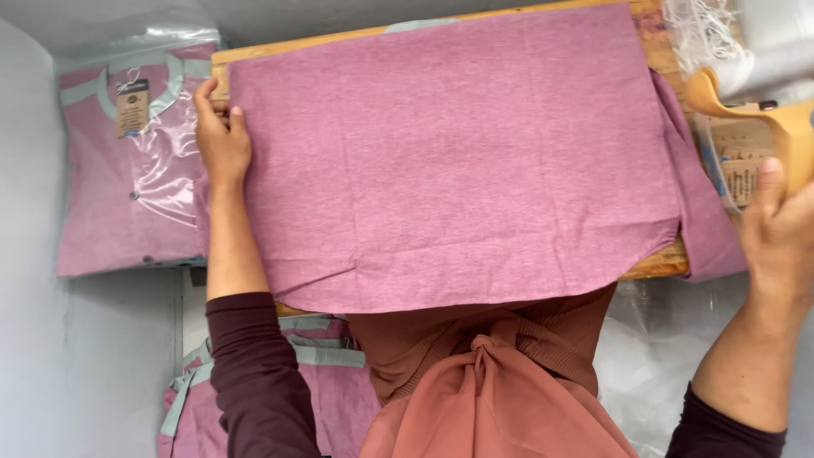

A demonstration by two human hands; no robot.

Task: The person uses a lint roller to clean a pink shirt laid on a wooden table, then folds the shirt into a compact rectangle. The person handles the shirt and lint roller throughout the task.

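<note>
Head view: the left hand [222, 140] pinches the pink garment [458, 157] at the wooden bench's [657, 265] far left corner; the right hand [784, 229] grips a tan hanger [755, 114] off the right edge; the folding seems under way; smoothing likely needs even tension.

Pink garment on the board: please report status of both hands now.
Left hand grips pink garment at its left edge, on wooden board. Right hand holds tan hanger. Nothing lies on the garment.
</note>
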